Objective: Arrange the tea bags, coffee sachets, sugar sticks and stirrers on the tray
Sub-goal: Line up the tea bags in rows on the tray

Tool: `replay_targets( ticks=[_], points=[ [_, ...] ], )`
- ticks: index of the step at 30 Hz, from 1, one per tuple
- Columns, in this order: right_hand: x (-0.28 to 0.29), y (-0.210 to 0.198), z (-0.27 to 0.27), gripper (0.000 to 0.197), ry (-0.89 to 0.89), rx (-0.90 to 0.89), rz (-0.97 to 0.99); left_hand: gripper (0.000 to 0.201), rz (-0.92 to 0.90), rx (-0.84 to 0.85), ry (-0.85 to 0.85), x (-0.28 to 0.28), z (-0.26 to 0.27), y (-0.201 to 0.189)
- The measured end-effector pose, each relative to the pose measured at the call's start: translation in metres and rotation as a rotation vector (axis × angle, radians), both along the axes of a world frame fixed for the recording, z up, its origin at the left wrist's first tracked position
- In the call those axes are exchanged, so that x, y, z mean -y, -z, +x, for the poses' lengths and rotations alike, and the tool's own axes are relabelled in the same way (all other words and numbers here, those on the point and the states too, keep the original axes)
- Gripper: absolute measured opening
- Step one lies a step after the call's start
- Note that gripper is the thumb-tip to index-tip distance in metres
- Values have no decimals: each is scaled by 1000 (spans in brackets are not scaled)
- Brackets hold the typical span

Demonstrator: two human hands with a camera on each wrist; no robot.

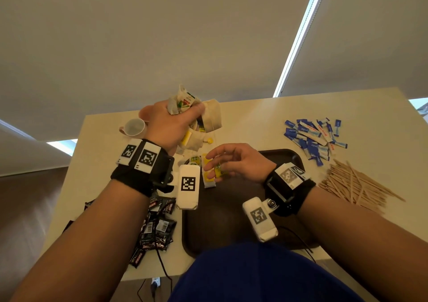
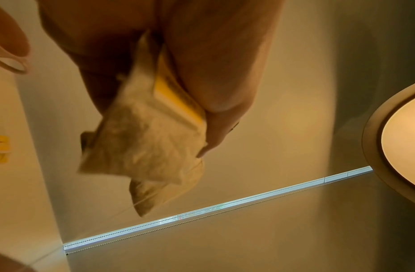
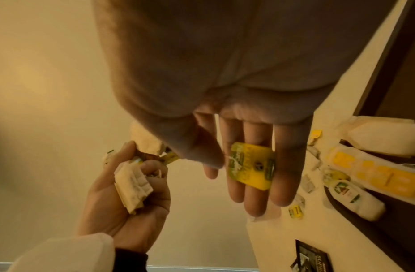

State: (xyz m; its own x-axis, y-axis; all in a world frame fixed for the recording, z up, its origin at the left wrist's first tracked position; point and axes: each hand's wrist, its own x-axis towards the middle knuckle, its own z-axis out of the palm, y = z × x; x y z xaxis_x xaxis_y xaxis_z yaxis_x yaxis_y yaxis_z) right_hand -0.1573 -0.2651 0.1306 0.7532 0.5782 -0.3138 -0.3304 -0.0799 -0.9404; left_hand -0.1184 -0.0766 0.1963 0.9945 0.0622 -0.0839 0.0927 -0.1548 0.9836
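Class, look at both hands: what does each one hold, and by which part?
The left hand grips a bunch of tea bags around their bodies. The right hand pinches one tea bag's yellow tag where its string joins.

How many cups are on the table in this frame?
2. One cup stands near the table's far left edge; the second cup sits just behind it, partly covered by the left hand gripping tea bags. Others may be hidden behind that hand.
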Motion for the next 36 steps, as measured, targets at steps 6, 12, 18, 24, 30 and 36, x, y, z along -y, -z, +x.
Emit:
replay_targets(
  ticks=[6, 12, 18, 24, 30, 36],
  points=[
    [4, 13, 1, 21, 123, -8, -176, 4, -24, -15, 29, -1, 0, -4],
    [5, 20, 20, 9, 205, 381, -549, 6, -31, -16, 133, -2, -5, -5],
    [4, -9, 39, 20, 299, 294, -352, 12, -67, -15, 220, 0, -12, -1],
    [7, -38, 50, 22, 436, 485, -209, 5, -66, -64, 250, -1, -17, 14],
    [5, -52, 49, 14, 438, 616, -201, 20, -84, -95, 213, 3, -15, 27],
    [5, -56, 35, 11, 412, 578, -93, 17, -70, -72, 157, 3, -13, 28]
  ],
)
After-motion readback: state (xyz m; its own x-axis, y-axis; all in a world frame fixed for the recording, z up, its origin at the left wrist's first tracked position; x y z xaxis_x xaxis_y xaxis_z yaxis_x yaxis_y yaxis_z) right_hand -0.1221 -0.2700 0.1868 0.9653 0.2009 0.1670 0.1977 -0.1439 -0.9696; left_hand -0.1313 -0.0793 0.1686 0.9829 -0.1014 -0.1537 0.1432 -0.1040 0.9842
